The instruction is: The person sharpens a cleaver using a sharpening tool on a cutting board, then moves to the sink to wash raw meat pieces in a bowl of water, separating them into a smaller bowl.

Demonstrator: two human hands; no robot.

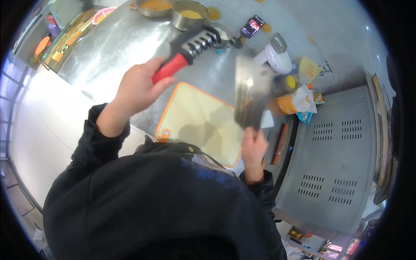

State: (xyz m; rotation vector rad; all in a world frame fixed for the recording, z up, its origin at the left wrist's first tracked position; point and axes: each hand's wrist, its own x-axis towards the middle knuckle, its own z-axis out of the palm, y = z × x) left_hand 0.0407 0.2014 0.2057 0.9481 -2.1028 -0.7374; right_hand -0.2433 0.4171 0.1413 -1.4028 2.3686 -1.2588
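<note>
My left hand (138,87) grips the red handle of a black knife sharpener (196,44) with several metal-edged slots, raised over the steel table (107,48). On the right, my right hand (254,149) is closed around the handle of a wide-bladed cleaver (248,87), whose blade points away from me and is blurred. The two tools are apart. Below and between them lies a pale cutting board (204,120) with an orange rim, close against my body.
Steel bowls (190,16) with yellow contents stand at the back, beside a phone (253,26) on a holder. To the right are a white bucket (274,60), a yellow-lidded jar (289,83), food bags (297,100) and a grey vented metal cabinet (331,156).
</note>
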